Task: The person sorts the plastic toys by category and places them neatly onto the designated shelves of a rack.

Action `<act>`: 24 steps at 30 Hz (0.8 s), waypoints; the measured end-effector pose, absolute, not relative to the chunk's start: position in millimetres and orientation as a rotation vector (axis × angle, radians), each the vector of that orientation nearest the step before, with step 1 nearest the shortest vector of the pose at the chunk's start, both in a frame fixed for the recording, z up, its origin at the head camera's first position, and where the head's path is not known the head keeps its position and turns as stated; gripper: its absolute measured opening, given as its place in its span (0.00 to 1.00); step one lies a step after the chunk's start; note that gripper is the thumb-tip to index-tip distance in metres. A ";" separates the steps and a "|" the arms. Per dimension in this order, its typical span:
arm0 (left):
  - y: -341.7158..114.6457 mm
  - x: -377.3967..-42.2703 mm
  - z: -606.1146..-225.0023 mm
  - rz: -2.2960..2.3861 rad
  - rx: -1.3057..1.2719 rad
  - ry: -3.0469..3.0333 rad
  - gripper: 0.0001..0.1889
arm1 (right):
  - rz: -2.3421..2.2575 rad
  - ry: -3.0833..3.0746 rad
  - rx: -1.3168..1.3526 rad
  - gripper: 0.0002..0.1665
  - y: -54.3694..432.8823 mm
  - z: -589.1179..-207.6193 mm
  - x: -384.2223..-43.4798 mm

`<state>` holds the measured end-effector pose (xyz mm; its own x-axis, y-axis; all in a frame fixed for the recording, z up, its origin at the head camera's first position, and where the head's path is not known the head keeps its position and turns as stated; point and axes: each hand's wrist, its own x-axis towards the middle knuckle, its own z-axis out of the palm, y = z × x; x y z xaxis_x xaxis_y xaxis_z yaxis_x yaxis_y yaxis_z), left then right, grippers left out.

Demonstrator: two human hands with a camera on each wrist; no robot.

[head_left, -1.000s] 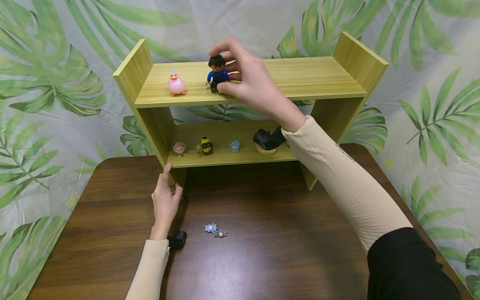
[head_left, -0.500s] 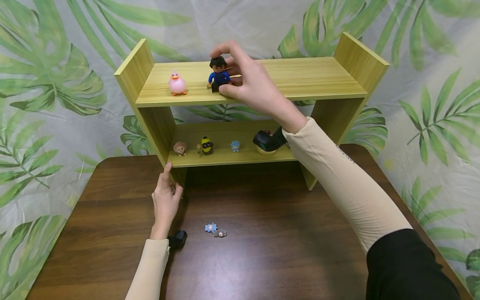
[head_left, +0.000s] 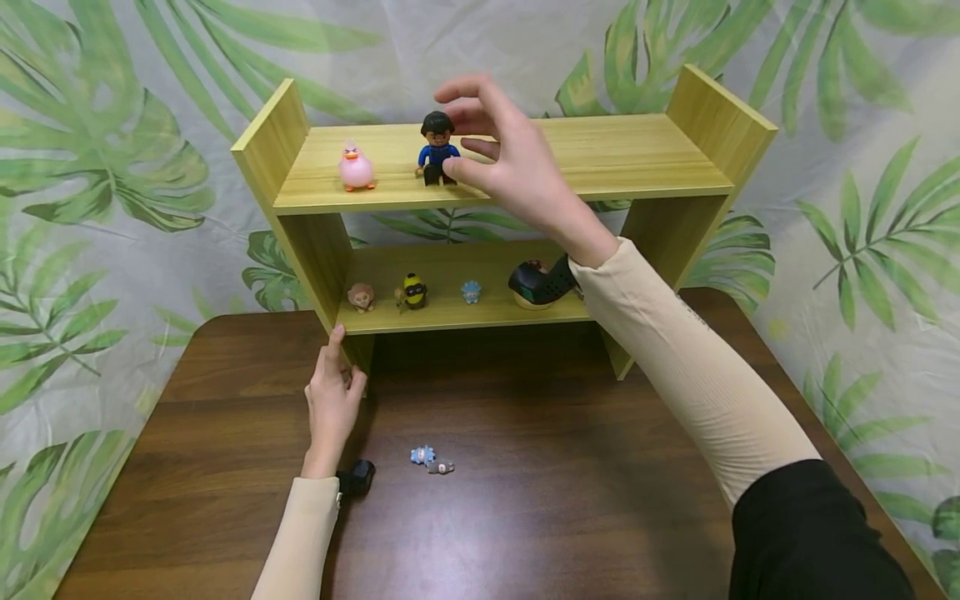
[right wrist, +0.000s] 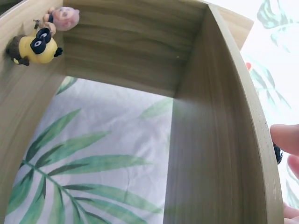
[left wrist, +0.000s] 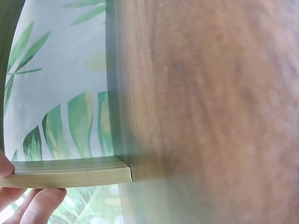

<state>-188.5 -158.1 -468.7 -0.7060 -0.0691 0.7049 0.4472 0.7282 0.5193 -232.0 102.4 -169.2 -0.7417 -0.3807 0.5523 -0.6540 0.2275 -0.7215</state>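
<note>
A toy figure (head_left: 437,154) with black hair and a blue top sits on the top board of a wooden shelf (head_left: 615,158). My right hand (head_left: 510,154) is beside it, fingers spread and off its head, with the thumb tip overlapping its lower body in the head view. To its left stands a pink duck toy (head_left: 356,168). My left hand (head_left: 332,400) holds the shelf's left side panel (left wrist: 79,177) low down, the thumb on one face and the fingers on the other in the left wrist view.
On the lower board stand a pinkish figure (head_left: 361,297), a yellow goggled figure (head_left: 414,292) and a light blue figure (head_left: 470,292). My right wrist camera (head_left: 540,283) partly covers another toy there. A blue figure (head_left: 422,455) and a grey figure (head_left: 441,467) lie on the brown table (head_left: 525,517).
My right hand has let go of the black-haired toy figure: its fingers have lifted off the head and drawn slightly right. The figure stays seated on the top board. My left hand keeps its place.
</note>
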 end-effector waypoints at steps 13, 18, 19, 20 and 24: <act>-158.2 -189.7 -470.6 -0.899 -0.271 -2.205 0.46 | 1.636 -2.088 0.975 0.26 109.0 -174.0 -226.4; -157.8 -189.8 -470.0 -0.894 -0.270 -2.207 0.45 | 1.671 -2.053 0.974 0.27 112.8 -175.5 -222.4; -157.7 -189.7 -469.8 -0.896 -0.271 -2.207 0.46 | 1.681 -2.044 0.974 0.27 113.7 -175.8 -221.5; -157.7 -189.5 -469.4 -0.897 -0.271 -2.208 0.46 | 1.679 -2.029 0.985 0.26 114.8 -176.6 -220.6; -157.4 -188.4 -469.2 -0.898 -0.270 -2.211 0.46 | 1.666 -1.978 1.021 0.25 119.2 -180.2 -216.1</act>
<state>-188.4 -157.4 -469.2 -0.7166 -0.0718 0.6938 0.4322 0.7350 0.5224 -216.1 119.2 -180.2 -0.6743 -0.2935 0.6776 -0.7176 0.0441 -0.6951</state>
